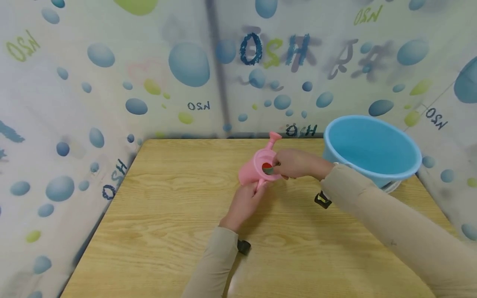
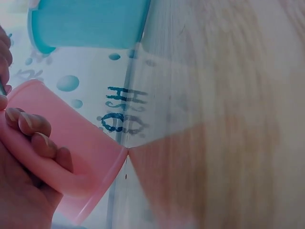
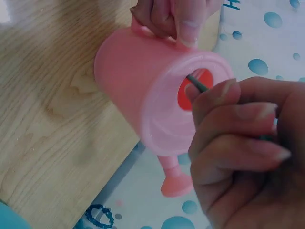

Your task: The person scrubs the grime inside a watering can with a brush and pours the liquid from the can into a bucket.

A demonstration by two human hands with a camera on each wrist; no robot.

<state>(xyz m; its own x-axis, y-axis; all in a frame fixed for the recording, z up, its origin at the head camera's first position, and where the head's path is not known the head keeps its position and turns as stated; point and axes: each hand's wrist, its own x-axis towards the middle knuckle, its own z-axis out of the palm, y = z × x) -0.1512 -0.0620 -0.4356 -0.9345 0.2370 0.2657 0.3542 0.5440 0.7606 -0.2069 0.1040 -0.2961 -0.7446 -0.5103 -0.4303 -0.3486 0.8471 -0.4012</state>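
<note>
A pink watering can is held tilted over the table, its lower edge touching the tabletop in the left wrist view. The left hand has its fingers curled round the can's handle. At the can's round opening, the right hand pinches a thin grey-green stick-like piece between thumb and fingers. Its far end is hard to make out, so its kind is unclear. Something red shows inside the opening. The can's spout with its flared rose points away from the person.
A large light-blue basin stands at the back right of the wooden table, with a white rim of something under it. Behind the table hangs a sheet with a bubble pattern. Each wrist carries a dark strap device.
</note>
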